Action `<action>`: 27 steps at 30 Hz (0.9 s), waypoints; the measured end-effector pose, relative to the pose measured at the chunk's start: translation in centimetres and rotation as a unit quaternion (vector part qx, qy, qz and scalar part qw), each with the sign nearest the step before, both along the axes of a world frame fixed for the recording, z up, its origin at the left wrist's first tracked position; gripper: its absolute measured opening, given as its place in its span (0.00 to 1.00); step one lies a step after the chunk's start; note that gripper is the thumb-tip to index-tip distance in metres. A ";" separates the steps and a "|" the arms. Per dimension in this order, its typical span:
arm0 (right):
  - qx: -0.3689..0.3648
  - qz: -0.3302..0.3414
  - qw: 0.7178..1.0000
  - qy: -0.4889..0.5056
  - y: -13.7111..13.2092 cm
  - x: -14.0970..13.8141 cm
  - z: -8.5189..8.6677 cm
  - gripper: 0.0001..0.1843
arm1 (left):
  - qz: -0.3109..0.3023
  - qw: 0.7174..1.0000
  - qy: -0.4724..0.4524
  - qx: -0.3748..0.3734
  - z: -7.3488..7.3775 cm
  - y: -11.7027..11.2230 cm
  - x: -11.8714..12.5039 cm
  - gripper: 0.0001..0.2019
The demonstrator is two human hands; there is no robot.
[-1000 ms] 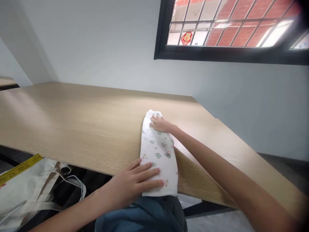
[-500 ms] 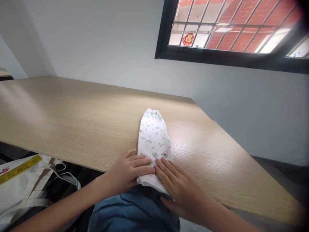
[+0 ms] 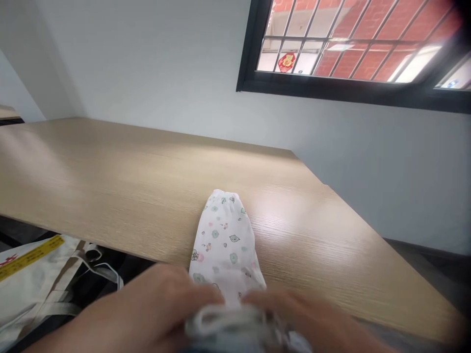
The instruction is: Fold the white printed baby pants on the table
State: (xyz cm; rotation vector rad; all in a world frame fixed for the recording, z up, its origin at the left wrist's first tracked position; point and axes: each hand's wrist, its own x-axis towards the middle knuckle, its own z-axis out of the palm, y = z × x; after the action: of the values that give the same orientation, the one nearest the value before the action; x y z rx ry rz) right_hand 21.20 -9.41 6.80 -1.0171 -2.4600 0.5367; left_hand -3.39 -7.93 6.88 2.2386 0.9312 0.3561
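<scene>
A folded white cloth (image 3: 224,240) printed with small cartoon animals lies lengthwise on the light wooden table (image 3: 121,176), its near end lifted off the front edge. My left hand (image 3: 162,304) and my right hand (image 3: 294,306) are both at that near end, blurred by motion. Each seems to grip the bunched near edge of the cloth, left hand on its left side, right hand on its right side. The far rounded end still rests on the table top.
A white tote bag (image 3: 40,279) with a yellow strip lies below the table's front edge at the left. A grey wall and a black-framed barred window (image 3: 353,49) stand behind the table. The table's right edge runs diagonally toward me.
Both hands have come back toward me and raised the cloth's near end; the cloth has slid nearer and a little left. A second ago my right hand was at its far end.
</scene>
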 end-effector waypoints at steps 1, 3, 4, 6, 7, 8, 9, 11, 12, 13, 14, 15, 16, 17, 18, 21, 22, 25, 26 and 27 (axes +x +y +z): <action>0.021 -0.017 0.999 0.019 1.5 0.0 0.5 0.15 | 0.032 0.999 -0.005 0.020 0.3 1.2 0.2 0.10; 0.052 -0.055 0.997 0.033 5.6 0.1 1.3 0.13 | 0.082 0.994 -0.016 0.067 0.9 4.9 1.1 0.09; 0.061 -0.070 0.995 0.035 7.9 0.0 1.6 0.12 | 0.099 0.990 -0.024 0.098 1.2 7.1 1.6 0.08; 0.072 -0.088 0.993 0.024 12.7 -0.2 1.6 0.13 | 0.132 0.984 -0.012 0.115 1.3 11.6 2.7 0.10; 0.064 -0.097 0.993 0.011 14.9 -0.4 1.3 0.13 | 0.144 0.983 -0.007 0.116 1.0 13.6 3.2 0.11; 0.051 -0.112 0.992 -0.007 16.8 -0.6 0.8 0.13 | 0.156 0.981 -0.001 0.116 0.4 15.4 3.5 0.11; 0.036 -0.123 0.991 -0.027 18.4 -0.8 0.2 0.13 | 0.169 0.979 0.005 0.118 -0.3 16.9 3.8 0.11; 0.014 -0.126 0.990 -0.056 20.5 -1.2 -1.3 0.12 | 0.190 0.973 0.016 0.127 -2.2 18.8 4.2 0.12; 0.008 -0.125 0.990 -0.066 21.1 -1.3 -2.0 0.11 | 0.199 0.971 0.023 0.133 -3.2 19.3 4.3 0.12; 0.005 -0.123 0.990 -0.072 21.4 -1.5 -2.5 0.11 | 0.206 0.968 0.030 0.139 -4.1 19.5 4.4 0.12; 0.005 -0.123 0.989 -0.077 21.5 -1.5 -3.0 0.12 | 0.211 0.966 0.037 0.144 -4.9 19.5 4.4 0.12; 0.005 -0.124 0.989 -0.081 21.5 -1.6 -3.4 0.13 | 0.215 0.964 0.041 0.150 -5.6 19.4 4.3 0.13; 0.007 -0.124 0.989 -0.084 21.5 -1.6 -3.6 0.13 | 0.218 0.962 0.045 0.155 -6.1 19.3 4.3 0.14; 0.009 -0.123 0.988 -0.088 21.4 -1.6 -3.7 0.13 | 0.220 0.961 0.046 0.161 -6.4 19.2 4.3 0.15; 0.012 -0.122 0.988 -0.091 21.4 -1.6 -3.6 0.14 | 0.220 0.960 0.045 0.168 -6.5 19.1 4.3 0.15; 0.031 -0.126 0.987 -0.092 21.2 -1.4 -3.2 0.16 | 0.216 0.957 0.032 0.193 -5.9 18.8 4.4 0.18; 0.042 -0.129 0.987 -0.088 21.0 -1.2 -2.9 0.18 | 0.213 0.955 0.023 0.207 -5.6 18.6 4.4 0.19; 0.095 -0.119 0.988 -0.037 19.4 -0.3 -1.8 0.20 | 0.182 0.951 -0.009 0.249 -4.2 17.2 4.3 0.23; 0.108 -0.099 0.989 -0.014 18.5 0.0 -1.5 0.19 | 0.164 0.951 -0.017 0.260 -3.8 16.5 4.2 0.23; 0.111 -0.071 0.991 0.002 17.5 0.3 -1.2 0.17 | 0.137 0.955 -0.027 0.261 -3.5 15.6 4.1 0.23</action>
State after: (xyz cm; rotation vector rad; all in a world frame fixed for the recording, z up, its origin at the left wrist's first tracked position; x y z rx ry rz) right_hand 21.53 8.10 5.57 -1.0849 -2.3564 0.2128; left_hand 0.75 7.68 3.38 2.5466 1.2338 0.8720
